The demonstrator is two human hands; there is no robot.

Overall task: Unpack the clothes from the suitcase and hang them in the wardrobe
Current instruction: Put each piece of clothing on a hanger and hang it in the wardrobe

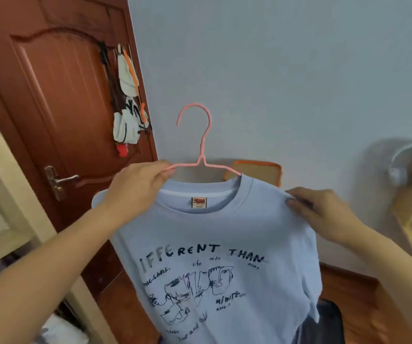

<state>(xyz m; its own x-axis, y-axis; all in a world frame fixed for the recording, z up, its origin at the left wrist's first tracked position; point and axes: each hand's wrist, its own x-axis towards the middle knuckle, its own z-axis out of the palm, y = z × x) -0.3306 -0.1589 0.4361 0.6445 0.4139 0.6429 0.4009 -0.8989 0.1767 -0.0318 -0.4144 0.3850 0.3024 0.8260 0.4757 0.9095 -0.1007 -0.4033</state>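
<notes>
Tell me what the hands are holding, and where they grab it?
The left hand pinches the pink hanger on its left arm, by the collar. The right hand pinches the light blue T-shirt at its right shoulder.

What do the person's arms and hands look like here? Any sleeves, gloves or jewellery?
Both arms are bare along all of their visible length, with no sleeve showing. The left hand and the right hand wear no gloves, and no rings, watch or bracelet can be seen on the fingers or wrists. The nails look short and unpainted, though the picture is a little soft.
</notes>
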